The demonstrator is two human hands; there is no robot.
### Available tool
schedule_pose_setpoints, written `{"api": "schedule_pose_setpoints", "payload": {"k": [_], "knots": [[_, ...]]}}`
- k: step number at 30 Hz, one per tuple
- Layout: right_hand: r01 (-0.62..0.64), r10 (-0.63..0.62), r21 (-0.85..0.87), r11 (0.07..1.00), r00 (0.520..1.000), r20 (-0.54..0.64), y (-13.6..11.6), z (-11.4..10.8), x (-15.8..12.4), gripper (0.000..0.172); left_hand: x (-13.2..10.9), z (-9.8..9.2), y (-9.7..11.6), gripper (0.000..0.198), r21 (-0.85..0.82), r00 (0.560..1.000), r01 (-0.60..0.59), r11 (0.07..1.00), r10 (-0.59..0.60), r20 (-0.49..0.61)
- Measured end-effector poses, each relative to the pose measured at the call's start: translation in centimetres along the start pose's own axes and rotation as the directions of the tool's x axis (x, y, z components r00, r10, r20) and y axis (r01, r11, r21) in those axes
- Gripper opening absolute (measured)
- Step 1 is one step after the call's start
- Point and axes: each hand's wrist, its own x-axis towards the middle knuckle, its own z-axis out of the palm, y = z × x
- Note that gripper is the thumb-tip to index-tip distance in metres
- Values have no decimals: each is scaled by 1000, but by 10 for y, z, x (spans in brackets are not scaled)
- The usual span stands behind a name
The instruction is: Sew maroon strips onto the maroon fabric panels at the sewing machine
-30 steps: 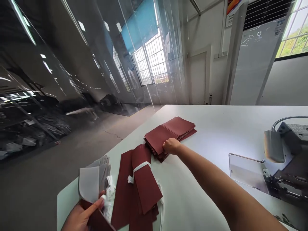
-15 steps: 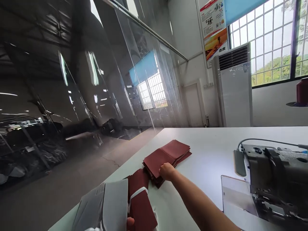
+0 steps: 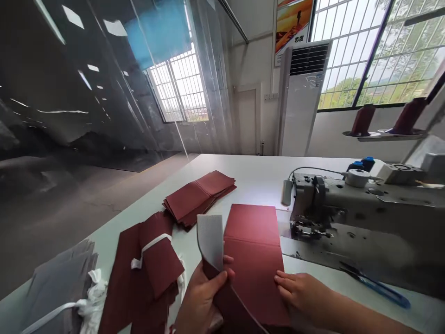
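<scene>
A maroon panel (image 3: 255,264) with a crosswise seam lies before me beside the sewing machine (image 3: 320,213). My left hand (image 3: 203,294) is closed on a bent maroon piece with grey backing (image 3: 211,239), its top end standing up over the panel's left side. My right hand (image 3: 301,290) rests with outstretched fingers on the panel's right edge; its thumb is hidden. Left of my hands lie maroon pieces (image 3: 162,264) with a white band around some of them. Further back is a stack of maroon panels (image 3: 198,195).
Grey pieces (image 3: 62,287) tied with white strips lie at the table's left edge. Blue-handled scissors (image 3: 378,285) lie in front of the machine at right. Maroon thread cones (image 3: 363,120) stand above it. A clear plastic curtain (image 3: 170,139) hangs beyond the table's left side.
My right hand has left the maroon stack and now touches a panel near the machine. My left hand has come into fuller view with a grey-backed maroon piece. The view has swung right.
</scene>
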Motion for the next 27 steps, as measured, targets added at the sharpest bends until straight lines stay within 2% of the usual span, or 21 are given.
{"api": "schedule_pose_setpoints", "payload": {"k": [3, 6, 9, 11, 13, 14, 15, 16, 18, 19, 20, 24, 27], "knots": [[-176, 185, 192, 966, 982, -32, -15, -4, -49, 33, -10, 44, -44, 26, 130, 966, -8, 992, -26, 259], [-308, 376, 361, 880, 917, -133, -37, -20, -62, 38, -35, 73, -93, 32, 183, 896, -53, 982, -33, 442], [-220, 496, 648, 729, 823, -278, -63, -26, -60, 42, -58, 82, -133, 46, 251, 857, -140, 958, -10, 516], [-156, 543, 686, 710, 743, -392, -77, -20, -60, 35, -67, 77, -144, 59, 329, 842, -184, 926, -25, 539], [-138, 574, 666, 733, 651, -497, -89, -9, -65, 27, -72, 71, -137, 74, 378, 814, -182, 908, -77, 576], [-131, 574, 655, 744, 628, -525, -95, -2, -69, 25, -74, 68, -127, 78, 387, 802, -186, 903, -88, 591], [-129, 568, 649, 750, 628, -531, -100, 3, -73, 24, -75, 67, -114, 74, 393, 797, -201, 898, -83, 598], [-134, 563, 645, 752, 640, -523, -106, 8, -77, 23, -77, 68, -101, 62, 397, 803, -227, 889, -60, 593], [-129, 542, 647, 751, 680, -494, -116, 15, -84, 24, -80, 73, -76, 26, 409, 814, -272, 871, -19, 580], [-117, 540, 661, 741, 689, -484, -121, 18, -86, 24, -82, 77, -67, 14, 412, 815, -270, 870, -22, 580], [-104, 551, 684, 722, 683, -478, -125, 19, -88, 24, -83, 80, -61, 11, 409, 815, -252, 877, -36, 578], [-19, 638, 787, 617, 597, -486, -131, 20, -91, 16, -86, 87, -59, 14, 354, 822, -147, 924, -85, 563], [-30, 677, 803, 596, 556, -482, -132, 13, -92, 19, -88, 87, -63, 17, 357, 819, -114, 927, -116, 562]]}}
